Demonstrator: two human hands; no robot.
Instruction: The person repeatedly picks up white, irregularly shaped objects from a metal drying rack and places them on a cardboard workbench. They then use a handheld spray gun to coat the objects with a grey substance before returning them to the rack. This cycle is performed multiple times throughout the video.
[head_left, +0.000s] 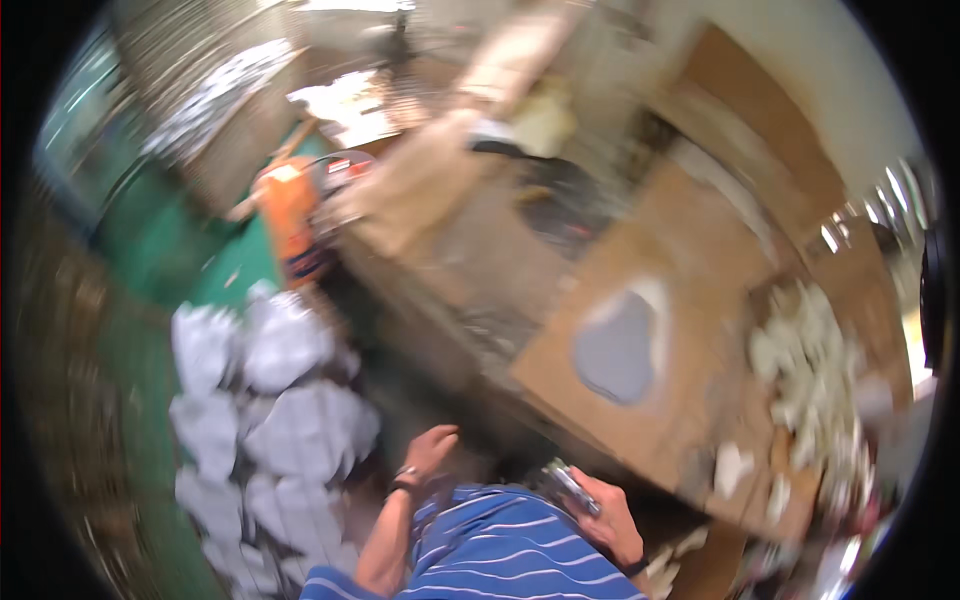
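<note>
My right hand (612, 515) is closed around a small silvery metal tool (574, 488), held in front of my blue striped shirt near the table's edge. Blur hides the tool's exact kind. My left hand (430, 452) hangs to the left of my body, with nothing visible in it and its fingers loosely bent and somewhat apart. Stacks of white glove-like pieces (310, 430) stand on the floor left of that hand. On the brown work table (560, 385) beyond my right hand lies a grey rounded flat piece (615, 350) with a pale border.
A heap of cream-white pieces (815, 370) lies at the table's right end. Dark items (565, 205) rest farther back on it. An orange object (288, 215) stands at the table's far left corner, beside the green floor (160, 230). Stacked material (215, 100) rises at the upper left.
</note>
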